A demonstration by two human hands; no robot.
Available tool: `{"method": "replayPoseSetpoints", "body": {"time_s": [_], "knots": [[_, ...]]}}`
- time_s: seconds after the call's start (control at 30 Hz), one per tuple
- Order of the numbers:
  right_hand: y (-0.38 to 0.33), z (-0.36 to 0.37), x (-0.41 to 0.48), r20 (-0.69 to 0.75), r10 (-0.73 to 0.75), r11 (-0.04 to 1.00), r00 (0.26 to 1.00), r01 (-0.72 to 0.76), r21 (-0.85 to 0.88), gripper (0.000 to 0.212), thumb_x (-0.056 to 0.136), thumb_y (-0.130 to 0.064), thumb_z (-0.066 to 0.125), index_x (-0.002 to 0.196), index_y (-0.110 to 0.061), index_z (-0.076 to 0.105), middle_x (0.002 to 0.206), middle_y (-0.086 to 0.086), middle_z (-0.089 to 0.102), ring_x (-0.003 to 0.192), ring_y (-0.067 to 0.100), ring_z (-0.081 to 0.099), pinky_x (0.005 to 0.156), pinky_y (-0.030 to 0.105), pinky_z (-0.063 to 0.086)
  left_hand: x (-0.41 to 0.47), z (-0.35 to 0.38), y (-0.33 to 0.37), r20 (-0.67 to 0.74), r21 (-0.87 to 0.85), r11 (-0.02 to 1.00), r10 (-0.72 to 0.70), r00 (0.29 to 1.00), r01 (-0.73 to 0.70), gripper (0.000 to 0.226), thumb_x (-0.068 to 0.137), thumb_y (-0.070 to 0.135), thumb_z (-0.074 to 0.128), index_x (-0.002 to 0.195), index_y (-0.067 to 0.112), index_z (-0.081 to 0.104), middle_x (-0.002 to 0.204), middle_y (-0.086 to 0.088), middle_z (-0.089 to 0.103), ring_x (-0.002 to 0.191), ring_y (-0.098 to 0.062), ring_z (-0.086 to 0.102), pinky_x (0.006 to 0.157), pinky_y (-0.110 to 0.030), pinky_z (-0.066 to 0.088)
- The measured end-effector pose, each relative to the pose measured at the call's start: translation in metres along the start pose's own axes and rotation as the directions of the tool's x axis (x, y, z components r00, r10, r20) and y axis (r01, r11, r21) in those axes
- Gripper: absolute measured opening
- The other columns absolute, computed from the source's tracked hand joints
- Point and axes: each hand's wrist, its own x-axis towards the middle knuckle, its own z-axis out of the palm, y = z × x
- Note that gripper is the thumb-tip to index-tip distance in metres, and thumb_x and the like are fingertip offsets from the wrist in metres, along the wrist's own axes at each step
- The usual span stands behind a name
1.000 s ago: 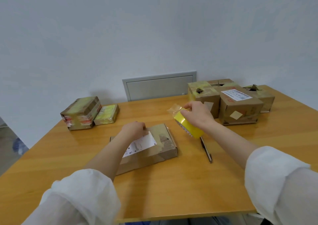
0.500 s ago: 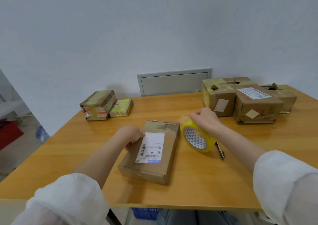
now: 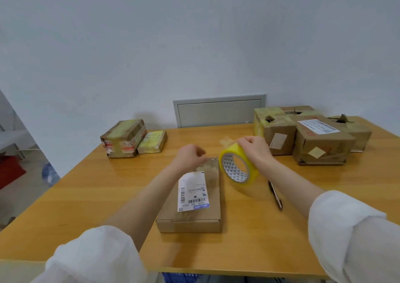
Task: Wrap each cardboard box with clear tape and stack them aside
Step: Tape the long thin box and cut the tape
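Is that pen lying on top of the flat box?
No, the pen lies on the table, right of the flat box, near the tape roll.

Flat box (image 3: 194, 209) turned: a second ago slanted across the desk (image 3: 104, 187), now its long side runs straight away from the person. Left hand (image 3: 190, 155) moved off the label (image 3: 192, 193) to the box's far end, blurred. Tape roll (image 3: 238, 166) in right hand (image 3: 254, 147) swung from edge-on to core facing the camera.

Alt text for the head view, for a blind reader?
The right hand holds a yellow tape roll beside a flat labelled cardboard box, with the left hand at its far end. A pen lies nearby; more boxes sit at the far corners of the table.
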Motion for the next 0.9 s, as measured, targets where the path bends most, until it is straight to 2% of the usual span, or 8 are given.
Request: {"method": "replayPoseSetpoints", "body": {"time_s": [0.13, 0.23, 0.37, 0.47, 0.53, 0.6, 0.8, 0.9], "knots": [[0.000, -0.013, -0.002, 0.006, -0.050, 0.996, 0.999, 0.050, 0.074, 0.027, 0.095, -0.017, 0.050, 0.106, -0.002, 0.069, 0.108, 0.014, 0.065, 0.092, 0.023, 0.056, 0.085, 0.037, 0.046, 0.000, 0.017, 0.032, 0.045, -0.609, 0.791, -0.026, 0.999, 0.048, 0.038, 0.092, 0.038, 0.057, 0.113, 0.006, 0.064, 0.108, -0.005, 0.067, 0.101, -0.018, 0.064, 0.083, -0.032, 0.055], [-0.001, -0.014, -0.002, 0.049, -0.116, 0.991, 0.992, 0.112, 0.077, 0.021, 0.095, -0.015, 0.051, 0.108, -0.011, 0.067, 0.095, -0.006, 0.060, 0.084, 0.006, 0.052, 0.069, 0.020, 0.042, 0.006, 0.023, 0.048, 0.054, -0.656, 0.752, -0.044, 0.998, 0.068, 0.038, 0.087, 0.043, 0.063, 0.106, 0.010, 0.066, 0.104, -0.003, 0.068, 0.098, -0.016, 0.064, 0.078, -0.030, 0.055], [0.004, -0.015, -0.001, 0.021, -0.088, 0.988, 0.996, 0.085, 0.130, 0.029, 0.101, -0.027, 0.045, 0.109, -0.007, 0.065, 0.101, 0.004, 0.063, 0.097, 0.023, 0.057, 0.075, 0.026, 0.043, 0.015, 0.032, 0.057, -0.138, -0.712, 0.703, -0.131, 0.982, -0.006, 0.008, 0.085, 0.019, 0.070, 0.081, 0.013, 0.067, 0.079, -0.002, 0.063, 0.079, -0.021, 0.063, 0.068, -0.033, 0.059], [0.029, -0.025, -0.001, 0.007, -0.010, 0.940, 1.000, 0.012, -0.340, 0.037, 0.103, -0.040, 0.035, 0.117, -0.013, 0.057, 0.116, 0.008, 0.061, 0.104, 0.026, 0.057, 0.083, 0.036, 0.045, 0.022, 0.032, 0.053, -0.214, -0.651, 0.759, -0.210, 0.954, 0.020, 0.013, 0.083, 0.024, 0.071, 0.072, 0.020, 0.065, 0.073, 0.001, 0.063, 0.074, -0.022, 0.066, 0.074, -0.044, 0.060], [0.052, -0.028, -0.008, 0.058, 0.128, 0.695, 0.990, -0.048, -0.717, 0.037, 0.099, -0.039, 0.045, 0.129, -0.017, 0.046, 0.127, 0.008, 0.052, 0.111, 0.029, 0.055, 0.082, 0.038, 0.045, 0.022, 0.030, 0.051, -0.223, -0.652, 0.757, -0.236, 0.946, 0.035, 0.015, 0.084, 0.025, 0.069, 0.072, 0.021, 0.064, 0.073, 0.001, 0.063, 0.076, -0.023, 0.067, 0.075, -0.046, 0.059], [0.070, -0.025, -0.015, 0.102, 0.253, 0.584, 0.962, -0.068, -0.809, 0.044, 0.097, -0.026, 0.049, 0.138, -0.016, 0.038, 0.134, 0.010, 0.045, 0.118, 0.031, 0.052, 0.087, 0.039, 0.046, 0.022, 0.031, 0.052, -0.236, -0.637, 0.770, -0.242, 0.941, 0.038, 0.017, 0.084, 0.027, 0.069, 0.069, 0.021, 0.063, 0.071, 0.002, 0.063, 0.076, -0.023, 0.067, 0.076, -0.046, 0.059], [0.078, -0.044, -0.013, 0.031, 0.229, 0.584, 0.973, -0.112, -0.804, 0.041, 0.099, -0.017, 0.042, 0.141, -0.017, 0.041, 0.136, 0.010, 0.042, 0.121, 0.030, 0.048, 0.094, 0.041, 0.046, 0.016, 0.034, 0.054, -0.277, -0.613, 0.789, -0.267, 0.923, 0.044, 0.020, 0.083, 0.028, 0.068, 0.065, 0.022, 0.062, 0.070, 0.003, 0.063, 0.064, -0.016, 0.062, 0.076, -0.046, 0.059], [0.051, -0.049, -0.008, -0.006, 0.003, 0.874, 1.000, -0.005, -0.485, 0.041, 0.100, -0.044, 0.040, 0.127, -0.016, 0.053, 0.123, 0.004, 0.053, 0.109, 0.023, 0.054, 0.086, 0.036, 0.046, 0.016, 0.030, 0.055, -0.290, -0.600, 0.799, -0.256, 0.922, 0.033, 0.020, 0.083, 0.031, 0.068, 0.065, 0.021, 0.065, 0.071, 0.003, 0.066, 0.067, -0.018, 0.065, 0.075, -0.045, 0.059]]}}
